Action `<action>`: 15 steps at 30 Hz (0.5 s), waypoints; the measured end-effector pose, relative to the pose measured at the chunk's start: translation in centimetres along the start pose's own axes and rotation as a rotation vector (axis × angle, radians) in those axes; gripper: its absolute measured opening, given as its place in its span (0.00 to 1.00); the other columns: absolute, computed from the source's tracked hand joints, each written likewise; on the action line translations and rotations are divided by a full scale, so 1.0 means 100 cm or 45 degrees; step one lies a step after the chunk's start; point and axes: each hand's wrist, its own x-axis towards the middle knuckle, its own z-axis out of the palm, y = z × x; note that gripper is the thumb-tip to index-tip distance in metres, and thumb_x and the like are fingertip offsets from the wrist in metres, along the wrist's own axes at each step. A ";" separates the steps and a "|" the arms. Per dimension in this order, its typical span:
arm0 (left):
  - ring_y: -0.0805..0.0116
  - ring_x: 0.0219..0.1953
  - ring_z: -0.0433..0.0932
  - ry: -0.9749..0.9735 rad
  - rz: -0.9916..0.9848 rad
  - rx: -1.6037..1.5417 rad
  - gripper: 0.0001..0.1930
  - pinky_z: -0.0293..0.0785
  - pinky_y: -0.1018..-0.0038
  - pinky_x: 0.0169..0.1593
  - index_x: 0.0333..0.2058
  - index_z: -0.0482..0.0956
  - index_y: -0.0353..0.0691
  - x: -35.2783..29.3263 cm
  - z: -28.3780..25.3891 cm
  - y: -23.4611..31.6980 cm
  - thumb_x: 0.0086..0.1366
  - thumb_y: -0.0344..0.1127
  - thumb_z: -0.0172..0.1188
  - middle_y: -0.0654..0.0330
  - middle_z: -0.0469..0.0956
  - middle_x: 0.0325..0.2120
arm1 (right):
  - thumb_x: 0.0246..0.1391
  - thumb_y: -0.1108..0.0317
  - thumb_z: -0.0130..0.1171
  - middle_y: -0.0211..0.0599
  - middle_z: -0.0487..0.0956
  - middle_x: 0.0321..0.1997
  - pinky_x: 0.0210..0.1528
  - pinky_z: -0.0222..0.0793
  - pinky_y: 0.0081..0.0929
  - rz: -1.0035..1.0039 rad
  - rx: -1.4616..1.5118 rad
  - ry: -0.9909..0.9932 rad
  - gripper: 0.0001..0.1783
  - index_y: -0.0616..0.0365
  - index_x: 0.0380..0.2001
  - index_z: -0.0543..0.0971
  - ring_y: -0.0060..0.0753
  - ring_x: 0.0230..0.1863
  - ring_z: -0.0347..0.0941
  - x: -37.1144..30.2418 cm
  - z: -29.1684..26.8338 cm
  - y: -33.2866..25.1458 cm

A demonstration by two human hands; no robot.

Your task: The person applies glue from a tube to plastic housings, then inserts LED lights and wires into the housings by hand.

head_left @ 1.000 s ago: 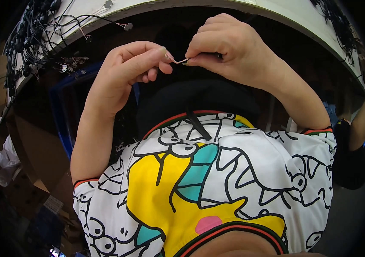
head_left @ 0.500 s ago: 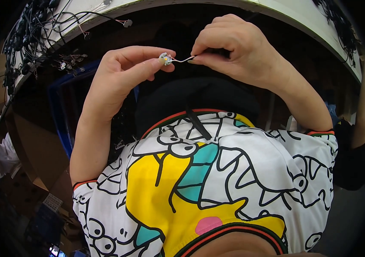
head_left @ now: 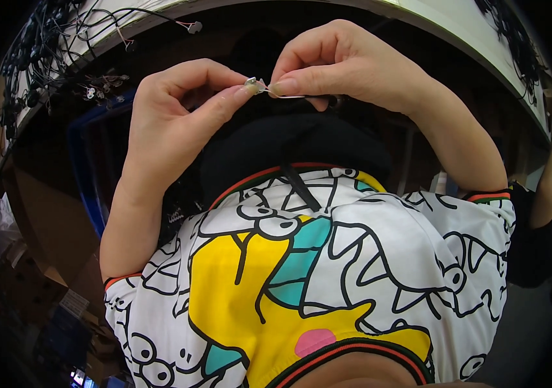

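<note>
Hands meet in the upper centre of the frame, raised in front of the person's chest. Left hand [head_left: 172, 119] pinches a small pale round component [head_left: 251, 83] between thumb and forefinger, its other fingers curled inward. Right hand [head_left: 344, 64] closes thumb and forefinger on a thin pale wire [head_left: 287, 96] that leads off the component toward the right; both pinches are almost touching. Much of the component is covered by the fingertips, so its form is hard to make out, and the far end of the wire disappears under the right hand's fingers.

Lower half of the frame is filled by the person's white shirt [head_left: 353, 258] with black-outlined cartoon figures in yellow, teal and pink; it hides whatever lies beneath the hands. A dark rounded shape [head_left: 289, 142] just below the hands cannot be identified.

White table edge [head_left: 444, 22] curves across the top of the frame, bent by the lens. Tangles of black cables [head_left: 36, 58] with small components lie on it at upper left, and more dark cables [head_left: 515, 39] at upper right. A blue frame [head_left: 88, 168] stands in shadow at the left. Another person's arm [head_left: 548, 187] is cut off by the right edge. Corners fade to black.
</note>
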 end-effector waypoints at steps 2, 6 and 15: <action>0.86 0.20 0.68 0.017 0.017 0.054 0.05 0.62 0.91 0.24 0.27 0.77 0.33 -0.001 0.000 0.000 0.52 0.29 0.60 0.67 0.74 0.19 | 0.47 0.62 0.57 0.26 0.72 0.18 0.20 0.60 0.09 0.042 0.006 -0.011 0.11 0.60 0.25 0.77 0.13 0.17 0.64 0.002 -0.001 -0.001; 0.86 0.19 0.68 0.011 0.011 0.085 0.05 0.62 0.91 0.24 0.27 0.77 0.33 0.000 0.000 -0.001 0.52 0.29 0.60 0.67 0.74 0.18 | 0.45 0.63 0.58 0.26 0.72 0.18 0.20 0.59 0.09 0.033 0.027 0.063 0.10 0.60 0.25 0.77 0.12 0.17 0.64 0.001 0.002 0.000; 0.84 0.20 0.68 -0.030 -0.025 0.095 0.06 0.63 0.89 0.24 0.26 0.77 0.33 0.002 0.000 -0.003 0.51 0.31 0.60 0.66 0.74 0.17 | 0.43 0.64 0.57 0.29 0.71 0.14 0.22 0.62 0.12 0.006 -0.034 0.072 0.10 0.61 0.21 0.77 0.18 0.16 0.66 -0.001 0.004 -0.001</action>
